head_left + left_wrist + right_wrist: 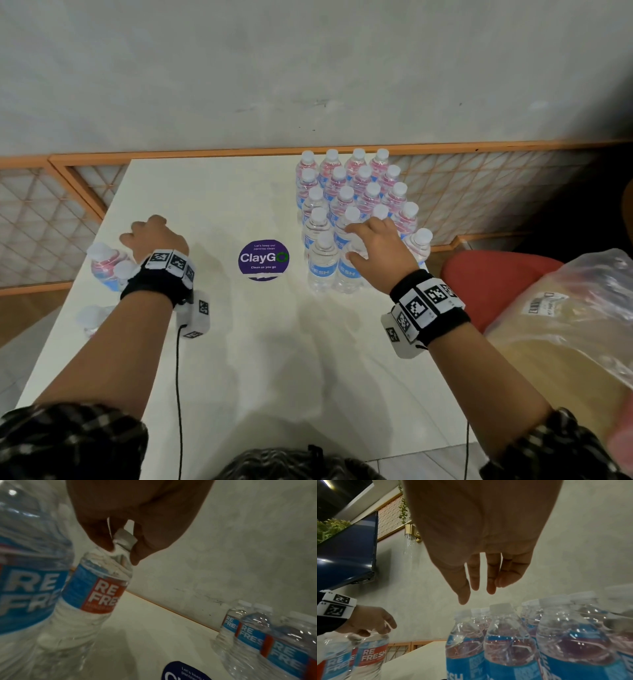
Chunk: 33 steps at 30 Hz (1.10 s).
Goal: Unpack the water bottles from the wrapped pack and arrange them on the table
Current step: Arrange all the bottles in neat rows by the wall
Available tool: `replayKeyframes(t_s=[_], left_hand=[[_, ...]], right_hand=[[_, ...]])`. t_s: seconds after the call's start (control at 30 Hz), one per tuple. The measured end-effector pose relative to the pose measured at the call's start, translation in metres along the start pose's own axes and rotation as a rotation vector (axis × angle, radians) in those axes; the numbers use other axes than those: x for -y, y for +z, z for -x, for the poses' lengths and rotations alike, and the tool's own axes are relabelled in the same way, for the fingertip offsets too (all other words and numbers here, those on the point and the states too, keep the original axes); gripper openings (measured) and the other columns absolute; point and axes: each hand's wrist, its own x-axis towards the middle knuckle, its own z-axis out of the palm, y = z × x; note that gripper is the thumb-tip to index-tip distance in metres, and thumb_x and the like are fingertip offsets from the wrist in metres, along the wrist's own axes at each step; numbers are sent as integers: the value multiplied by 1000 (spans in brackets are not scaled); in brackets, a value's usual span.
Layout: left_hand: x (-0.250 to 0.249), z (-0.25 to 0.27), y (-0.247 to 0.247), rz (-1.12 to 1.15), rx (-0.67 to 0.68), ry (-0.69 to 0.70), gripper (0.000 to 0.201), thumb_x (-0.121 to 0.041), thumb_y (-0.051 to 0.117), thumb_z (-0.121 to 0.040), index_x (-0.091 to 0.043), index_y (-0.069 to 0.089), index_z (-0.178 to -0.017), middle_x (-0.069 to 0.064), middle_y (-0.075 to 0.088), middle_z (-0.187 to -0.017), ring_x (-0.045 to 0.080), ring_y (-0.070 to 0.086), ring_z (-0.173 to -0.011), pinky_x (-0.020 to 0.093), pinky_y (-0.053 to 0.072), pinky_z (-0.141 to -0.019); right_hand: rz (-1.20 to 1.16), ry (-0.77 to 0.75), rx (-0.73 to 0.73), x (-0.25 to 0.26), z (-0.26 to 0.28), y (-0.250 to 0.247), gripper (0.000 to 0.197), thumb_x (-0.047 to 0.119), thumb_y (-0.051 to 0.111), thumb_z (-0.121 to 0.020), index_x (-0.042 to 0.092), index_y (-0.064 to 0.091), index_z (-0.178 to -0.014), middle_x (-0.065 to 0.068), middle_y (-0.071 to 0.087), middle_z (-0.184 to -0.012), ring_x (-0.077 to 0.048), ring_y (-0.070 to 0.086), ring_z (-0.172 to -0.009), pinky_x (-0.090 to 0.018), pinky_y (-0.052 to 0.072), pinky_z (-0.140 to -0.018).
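Checked sleeves and marker-covered wrist straps fill the near edge of the head view, and both forearms reach out over the white bench.

At far left, a few water bottles still to be placed stand at the bench's left edge; whether any wrap is still round them cannot be told. Above them the left hand pinches one bottle by the neck just under its white cap, fingertips and thumb closing on either side. That bottle leans in the wrist view; whether its base is on the bench or just off it is unclear.

Midway across lies a round purple ClayGo sticker, with nothing on it.

To the right, the arranged bottles stand upright in tight rows that run back toward the wall. The right hand hangs over the nearest of them with fingers straight and slightly spread, holding nothing and apart from the caps in the wrist view.

Beyond the bench's right edge, a crumpled clear plastic bag sits on a red chair.

Each bottle looks full, so fairly heavy for its size, with thin walls that would dent under a squeeze and smooth film that may slip. The neck ring under the cap seems the firmest hold; the labelled waist suits a fuller grip. Setting a bottle down carelessly could topple neighbours in the packed rows.
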Motion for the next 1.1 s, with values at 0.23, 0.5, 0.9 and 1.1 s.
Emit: replayKeyframes(t_s=[0.23, 0.5, 0.9, 1.1], left_hand=[[-32, 61, -6, 98, 176, 335, 41, 6, 44, -80, -10, 70, -108, 13, 67, -112, 36, 48, -117, 34, 44, -98], [-87, 160, 8, 312, 680, 702, 24, 1, 61, -78, -20, 70, -87, 0, 68, -101, 14, 61, -95, 24, 48, -84], [11, 63, 14, 290, -379, 225, 38, -18, 56, -80, -21, 58, -117, 12, 27, -154, 37, 16, -144, 58, 16, -111], [39, 60, 20, 473, -377, -158, 48, -5, 52, -81, -17, 49, -128, 13, 33, -146, 35, 32, -134, 49, 36, -104]], right_hand=[[-163, -65, 253, 24, 25, 20, 38, 22, 61, -89, 17, 54, -126, -5, 60, -112, -17, 57, -90, -32, 48, -85], [-437, 144, 349, 38, 38, 79, 92, 48, 77, -66, 26, 29, -141, 3, 48, -132, -16, 49, -121, -34, 42, -102], [-650, 386, -166, -22, 81, 70, 39, 16, 73, -75, 25, 45, -100, 2, 61, -93, -21, 59, -86, -28, 49, -71], [-636, 419, -185, -27, 85, 63, 41, 17, 73, -77, 27, 44, -103, 8, 56, -92, -17, 56, -87, -25, 41, -72]])
